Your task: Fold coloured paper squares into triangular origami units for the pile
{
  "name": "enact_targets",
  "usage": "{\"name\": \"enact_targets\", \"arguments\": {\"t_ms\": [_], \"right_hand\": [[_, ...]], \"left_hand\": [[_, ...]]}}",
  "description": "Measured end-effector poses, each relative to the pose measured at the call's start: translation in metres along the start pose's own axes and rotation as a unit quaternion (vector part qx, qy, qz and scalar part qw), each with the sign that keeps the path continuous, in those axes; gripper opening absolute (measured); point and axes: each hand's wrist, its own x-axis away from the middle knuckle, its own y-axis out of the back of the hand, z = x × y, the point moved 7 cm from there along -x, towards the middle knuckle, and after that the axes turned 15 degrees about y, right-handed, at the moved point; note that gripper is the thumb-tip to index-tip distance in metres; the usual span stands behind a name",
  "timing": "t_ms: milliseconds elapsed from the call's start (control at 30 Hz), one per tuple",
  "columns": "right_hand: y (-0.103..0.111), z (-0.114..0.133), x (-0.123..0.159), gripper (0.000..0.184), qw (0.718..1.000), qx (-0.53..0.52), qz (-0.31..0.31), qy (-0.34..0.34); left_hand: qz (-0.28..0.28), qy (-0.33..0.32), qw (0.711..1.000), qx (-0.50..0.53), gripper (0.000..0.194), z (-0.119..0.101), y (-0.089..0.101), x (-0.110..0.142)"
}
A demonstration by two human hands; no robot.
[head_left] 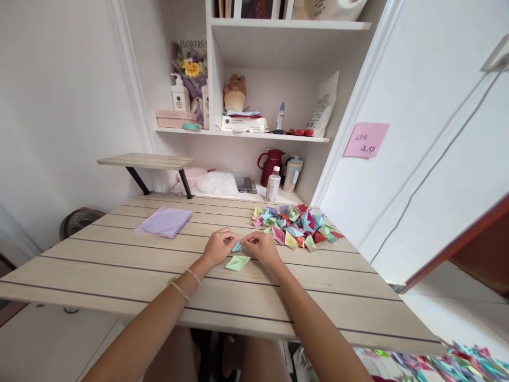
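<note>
Between the fingertips of my left hand (219, 246) and my right hand (260, 247) is a small piece of blue folded paper (237, 246), pinched from both sides and partly hidden by the fingers. Just in front of it, nearer to me, a light green folded paper boat (237, 263) lies on the wooden table (159, 270). Beyond my right hand spreads a pile of folded paper boats (296, 225) in many colours. To the far left of my left hand lies a stack of purple paper sheets (165, 222).
A clear bottle (273, 184), a red jug (272, 167) and a light tumbler (292, 174) stand at the table's back. A small raised shelf (147, 161) rises at the back left. More folded papers (457, 363) lie below the right edge.
</note>
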Motion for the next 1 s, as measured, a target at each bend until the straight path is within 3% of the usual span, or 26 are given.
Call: {"name": "enact_targets", "arguments": {"t_ms": [133,233,367,533,733,867,1000], "right_hand": [[-0.007,-0.005,0.001,0.015,0.996,-0.086,-0.001,-0.037],[-0.014,-0.008,0.003,0.018,0.984,-0.165,0.000,-0.070],[-0.015,-0.015,0.004,0.024,0.972,-0.210,-0.013,-0.104],[0.000,-0.024,0.002,0.026,0.975,-0.187,-0.065,-0.098],[-0.002,-0.017,0.001,0.021,0.987,-0.135,-0.041,-0.075],[-0.006,-0.009,0.001,0.021,0.990,-0.129,-0.028,-0.059],[-0.008,-0.006,0.002,0.033,0.983,-0.170,-0.038,-0.056]], "left_hand": [[-0.041,0.047,0.994,0.088,0.022,0.006,0.008,-0.003],[-0.041,0.121,0.972,0.200,0.024,0.019,0.007,-0.006],[-0.002,0.198,0.925,0.324,0.028,0.031,-0.002,-0.008],[0.084,0.240,0.884,0.393,0.040,0.033,-0.013,-0.007],[0.115,0.247,0.886,0.375,0.036,0.037,-0.022,-0.005],[0.091,0.239,0.900,0.353,0.030,0.038,-0.020,-0.006],[0.061,0.225,0.907,0.351,0.026,0.037,-0.013,-0.007]]}}
